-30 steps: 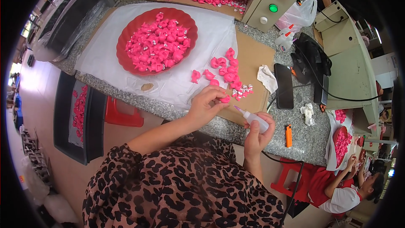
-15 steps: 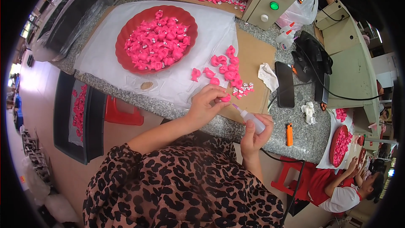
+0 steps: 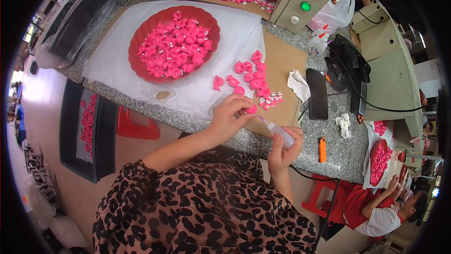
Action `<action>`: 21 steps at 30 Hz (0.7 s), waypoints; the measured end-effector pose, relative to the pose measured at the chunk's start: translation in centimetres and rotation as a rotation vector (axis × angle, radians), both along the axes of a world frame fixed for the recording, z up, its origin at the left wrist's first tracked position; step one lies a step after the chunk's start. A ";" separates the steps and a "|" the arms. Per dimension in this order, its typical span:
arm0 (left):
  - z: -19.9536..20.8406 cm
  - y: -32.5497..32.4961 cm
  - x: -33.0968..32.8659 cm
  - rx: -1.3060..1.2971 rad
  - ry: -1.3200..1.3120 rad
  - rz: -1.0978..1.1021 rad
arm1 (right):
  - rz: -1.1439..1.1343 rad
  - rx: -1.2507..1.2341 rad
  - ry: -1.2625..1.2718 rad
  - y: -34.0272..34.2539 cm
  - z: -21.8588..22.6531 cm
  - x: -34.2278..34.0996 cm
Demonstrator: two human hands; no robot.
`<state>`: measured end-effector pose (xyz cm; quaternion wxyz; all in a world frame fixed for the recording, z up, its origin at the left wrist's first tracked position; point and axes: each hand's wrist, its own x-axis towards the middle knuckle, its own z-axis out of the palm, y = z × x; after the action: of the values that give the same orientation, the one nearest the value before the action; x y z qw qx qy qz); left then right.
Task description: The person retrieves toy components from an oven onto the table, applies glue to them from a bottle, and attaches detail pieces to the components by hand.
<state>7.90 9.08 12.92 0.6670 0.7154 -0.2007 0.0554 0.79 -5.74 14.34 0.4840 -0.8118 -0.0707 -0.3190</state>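
Over the bench's [image 3: 307, 160] near edge, your left hand [image 3: 230, 114] pinches one pink piece [image 3: 252, 109] between thumb and forefinger, the tips nearly closed with only the piece's thickness between them. Your right hand [image 3: 285, 149] wraps a small, whitish bottle [image 3: 284, 135], thumb along its side, the bottle tilted so that its purple nozzle [image 3: 261, 118] points up and left, just beside the piece. You seem to be at the dispensing step, probably glue, with the piece held out for it. The next move calls for a steady left pinch, a spot on the piece turned to the nozzle, and a light, measured squeeze; too much could run onto your fingertips. Beyond your left hand lie loose pieces [image 3: 256, 84] and tiny white-and-pink bits [image 3: 270, 100], and farther off the red bowl [image 3: 135, 49] is heaped with more, on white paper [image 3: 110, 52]. Your fingertips cover much of the piece, so its underside and any fitted bit are hidden. You cannot tell from this view whether the nozzle touches it, whether a drop hangs there, or how full the bottle is. The top edge cuts off the box [image 3: 307, 7], and its depths are dark.
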 end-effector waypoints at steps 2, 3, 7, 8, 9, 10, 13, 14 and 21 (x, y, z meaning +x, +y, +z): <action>0.0 0.1 0.0 0.013 0.007 -0.004 | 0.010 0.004 0.002 0.0 0.0 0.0; 0.0 0.1 0.0 0.013 0.006 -0.003 | 0.019 0.008 0.005 0.0 0.0 0.1; -0.1 0.1 0.0 0.020 0.000 0.008 | 0.015 -0.017 0.000 0.0 -0.1 0.2; -0.1 0.0 0.0 0.021 -0.005 0.010 | 0.009 0.005 -0.004 0.0 -0.2 0.2; 0.0 0.0 0.0 0.020 -0.006 0.010 | 0.002 0.027 -0.009 -0.1 -0.3 0.2; 0.0 0.0 0.1 0.019 -0.009 0.009 | 0.001 0.026 -0.009 -0.1 -0.4 0.2; -0.1 0.1 0.0 0.016 0.002 -0.007 | 0.003 0.056 0.013 -0.3 -0.5 0.2; -0.1 0.2 0.0 0.014 0.017 -0.021 | 0.004 0.082 0.027 -0.3 -0.5 0.2; 0.2 0.3 0.1 0.023 0.011 -0.046 | 0.009 0.197 0.072 0.0 -0.2 0.2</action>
<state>7.98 9.33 13.14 0.6609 0.7184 -0.2144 0.0338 0.99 -5.72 14.16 0.5649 -0.7710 -0.0251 -0.2928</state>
